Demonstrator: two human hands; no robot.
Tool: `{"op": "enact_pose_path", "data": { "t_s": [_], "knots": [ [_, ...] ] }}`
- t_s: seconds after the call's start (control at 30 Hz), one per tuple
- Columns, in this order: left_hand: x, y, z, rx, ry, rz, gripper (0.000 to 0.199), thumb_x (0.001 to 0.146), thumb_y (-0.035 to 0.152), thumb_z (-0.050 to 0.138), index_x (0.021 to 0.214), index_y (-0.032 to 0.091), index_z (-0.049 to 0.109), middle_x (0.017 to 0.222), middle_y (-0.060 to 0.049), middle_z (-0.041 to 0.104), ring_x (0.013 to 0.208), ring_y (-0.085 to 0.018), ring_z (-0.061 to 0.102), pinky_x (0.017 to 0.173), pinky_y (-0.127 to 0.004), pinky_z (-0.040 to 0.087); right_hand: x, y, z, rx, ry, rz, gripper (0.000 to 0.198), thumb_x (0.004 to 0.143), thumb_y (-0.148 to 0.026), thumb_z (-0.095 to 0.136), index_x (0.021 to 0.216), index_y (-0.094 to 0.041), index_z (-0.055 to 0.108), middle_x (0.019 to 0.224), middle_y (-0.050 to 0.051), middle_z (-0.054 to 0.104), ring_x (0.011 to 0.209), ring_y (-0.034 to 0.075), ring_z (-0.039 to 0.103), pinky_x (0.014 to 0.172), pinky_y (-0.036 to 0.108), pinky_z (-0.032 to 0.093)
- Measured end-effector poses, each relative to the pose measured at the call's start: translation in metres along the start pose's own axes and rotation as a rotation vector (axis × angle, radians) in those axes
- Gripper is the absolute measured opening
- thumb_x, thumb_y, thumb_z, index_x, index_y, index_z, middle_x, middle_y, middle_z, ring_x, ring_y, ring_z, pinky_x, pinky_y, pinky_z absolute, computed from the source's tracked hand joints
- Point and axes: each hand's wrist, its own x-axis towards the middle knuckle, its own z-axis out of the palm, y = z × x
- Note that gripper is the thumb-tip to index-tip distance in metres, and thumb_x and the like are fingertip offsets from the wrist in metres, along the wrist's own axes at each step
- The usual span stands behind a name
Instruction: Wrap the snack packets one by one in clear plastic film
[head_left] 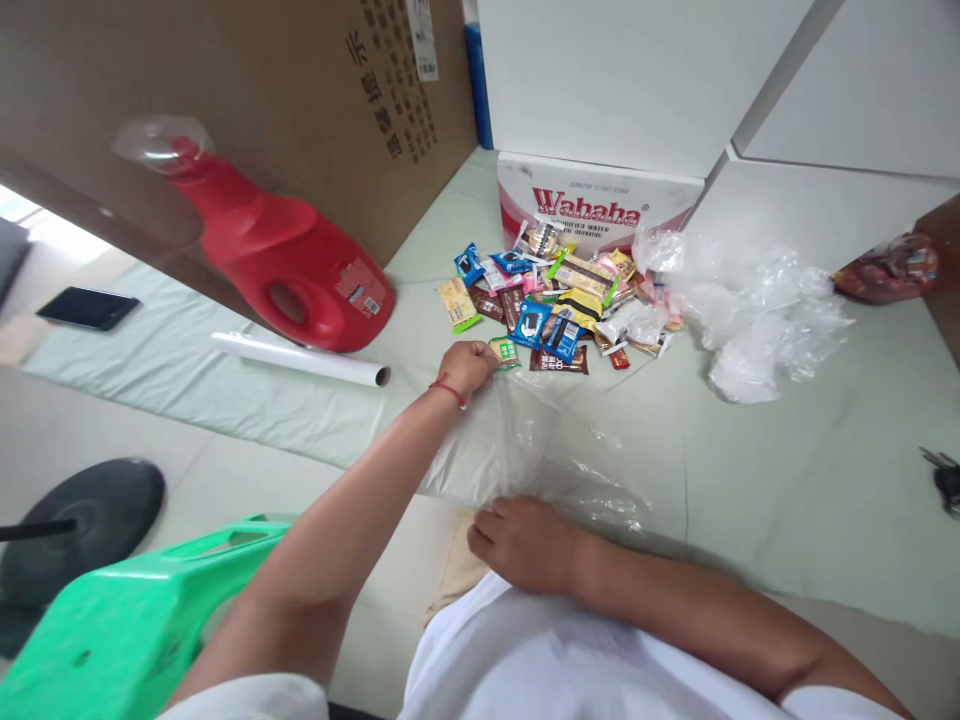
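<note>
My left hand is stretched forward, its fingers closed in a pinch at the edge of a small green and yellow snack packet. Just beyond lies a heap of wrapped snacks in blue, brown, yellow and pink wrappers. Close to my body, my right hand is curled shut on the near edge of a clear plastic bag. That bag lies spread and crinkled between my two hands, its far edge close to my left wrist and the packet.
Behind the heap stands a white Wahaha carton. Crumpled clear bags lie to the right, keys farther right. At left are a red jug, a white roll, a phone and a green stool.
</note>
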Motion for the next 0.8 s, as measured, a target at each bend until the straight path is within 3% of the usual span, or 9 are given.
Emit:
{"op": "enact_pose_path", "data": {
  "t_s": [0.2, 0.3, 0.43, 0.6, 0.7, 0.8],
  "knots": [
    [-0.015, -0.013, 0.0, -0.101, 0.08, 0.026, 0.004, 0.076, 0.018, 0.06, 0.077, 0.021, 0.056, 0.055, 0.004, 0.06, 0.051, -0.013, 0.058, 0.053, -0.023, 0.039, -0.052, 0.016, 0.02, -0.016, 0.241, 0.099, 0.047, 0.104, -0.008, 0.044, 0.149, -0.019, 0.05, 0.155, 0.019, 0.053, 0.11, 0.021, 0.069, 0.084, 0.034, 0.059],
    [-0.033, -0.02, 0.003, -0.12, 0.138, 0.085, 0.002, 0.08, 0.021, 0.056, 0.082, 0.022, 0.057, 0.057, 0.004, 0.059, 0.053, -0.014, 0.056, 0.058, -0.023, 0.042, -0.081, 0.017, 0.025, -0.028, 0.354, 0.216, 0.062, 0.1, -0.002, 0.043, 0.16, -0.013, 0.036, 0.16, 0.025, 0.047, 0.132, 0.028, 0.062, 0.092, 0.037, 0.06],
    [-0.068, -0.041, 0.004, -0.062, 0.303, 0.183, 0.006, 0.086, 0.029, 0.055, 0.089, 0.024, 0.057, 0.062, 0.004, 0.06, 0.061, -0.016, 0.06, 0.066, -0.026, 0.046, -0.104, 0.014, 0.029, 0.055, 0.452, 0.306, 0.073, 0.097, 0.002, 0.039, 0.167, -0.013, 0.024, 0.146, 0.02, 0.063, 0.134, 0.026, 0.062, 0.101, 0.04, 0.061],
    [-0.113, -0.086, 0.0, 0.22, 0.525, 0.135, 0.014, 0.089, 0.031, 0.051, 0.098, 0.024, 0.059, 0.079, -0.003, 0.067, 0.076, -0.023, 0.065, 0.078, -0.037, 0.052, -0.108, 0.013, 0.035, 0.096, 0.457, 0.316, 0.066, 0.096, 0.004, 0.038, 0.159, -0.016, 0.041, 0.15, 0.018, 0.061, 0.131, 0.025, 0.065, 0.098, 0.04, 0.063],
    [-0.135, -0.099, -0.003, 0.392, 0.611, 0.297, 0.029, 0.085, 0.025, 0.053, 0.112, 0.019, 0.061, 0.109, -0.015, 0.067, 0.105, -0.032, 0.066, 0.094, -0.049, 0.053, -0.1, 0.014, 0.035, 0.095, 0.431, 0.311, 0.05, 0.099, -0.001, 0.041, 0.145, -0.015, 0.056, 0.153, 0.017, 0.059, 0.123, 0.025, 0.07, 0.089, 0.038, 0.066],
    [-0.153, -0.086, -0.004, 0.52, 0.592, 0.542, 0.053, 0.075, 0.013, 0.054, 0.129, 0.017, 0.059, 0.138, -0.022, 0.056, 0.14, -0.038, 0.05, 0.114, -0.058, 0.043, -0.092, 0.016, 0.033, 0.091, 0.397, 0.297, 0.035, 0.104, -0.01, 0.046, 0.132, -0.017, 0.065, 0.149, 0.014, 0.063, 0.108, 0.023, 0.075, 0.08, 0.035, 0.066]
  ]
}}
